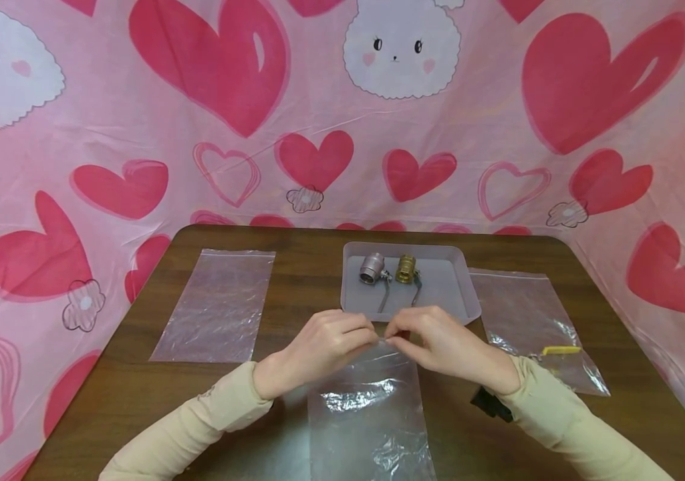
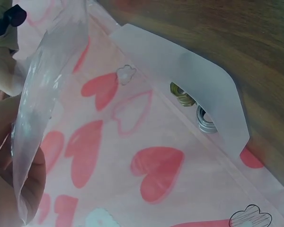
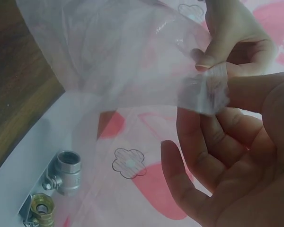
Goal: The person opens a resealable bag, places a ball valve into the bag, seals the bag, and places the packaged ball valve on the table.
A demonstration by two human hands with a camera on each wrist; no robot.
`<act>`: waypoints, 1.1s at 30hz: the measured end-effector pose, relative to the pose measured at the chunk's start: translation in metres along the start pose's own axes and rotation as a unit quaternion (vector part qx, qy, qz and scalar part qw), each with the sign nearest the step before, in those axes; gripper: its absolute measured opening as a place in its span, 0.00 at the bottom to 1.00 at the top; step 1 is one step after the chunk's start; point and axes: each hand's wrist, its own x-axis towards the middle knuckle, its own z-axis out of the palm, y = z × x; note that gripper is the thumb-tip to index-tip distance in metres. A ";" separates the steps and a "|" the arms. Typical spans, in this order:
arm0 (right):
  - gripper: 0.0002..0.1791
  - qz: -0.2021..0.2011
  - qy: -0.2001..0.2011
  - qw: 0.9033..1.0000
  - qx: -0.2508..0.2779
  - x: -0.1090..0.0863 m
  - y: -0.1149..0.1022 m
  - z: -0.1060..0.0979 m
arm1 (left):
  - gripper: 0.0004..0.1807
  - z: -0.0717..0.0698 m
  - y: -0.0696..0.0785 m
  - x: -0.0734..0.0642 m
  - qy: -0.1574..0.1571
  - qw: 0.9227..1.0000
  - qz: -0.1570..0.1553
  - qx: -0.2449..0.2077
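Observation:
A clear zip bag [image 1: 372, 427] hangs down in front of the person from its upper edge, which both hands pinch. The left hand [image 1: 333, 339] holds the edge from the left, and the right hand [image 1: 438, 342] from the right, their fingertips close together. In the right wrist view the bag's top strip [image 3: 210, 94] lies between fingers and thumbs of the two hands. Just beyond, a translucent plastic tray [image 1: 471, 300] holds a silver ball valve [image 1: 372, 268] and a brass ball valve [image 1: 405, 268], both with lever handles. The bag looks flat, with nothing visible inside.
Another clear bag [image 1: 216, 307] lies flat at the table's left. At the right, a third bag [image 1: 516, 300] lies with a yellow handle [image 1: 561, 350] showing at its lower part; the right forearm partly covers it. A pink heart-patterned cloth [image 1: 318, 100] encloses the brown table [image 1: 306, 267].

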 end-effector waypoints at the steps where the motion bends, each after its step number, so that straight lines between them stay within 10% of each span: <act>1: 0.02 0.000 0.001 1.000 -0.002 0.000 0.000 0.000 | 0.03 0.000 0.000 0.000 0.003 1.000 0.004 0.001; 18: 0.04 0.069 0.006 0.998 0.008 0.001 -0.003 -0.002 | 0.06 0.000 0.001 0.003 0.024 0.998 0.046 0.027; 33: 0.09 -0.083 0.016 0.996 0.018 -0.002 0.000 -0.008 | 0.04 0.001 -0.001 0.003 0.028 1.000 -0.013 -0.003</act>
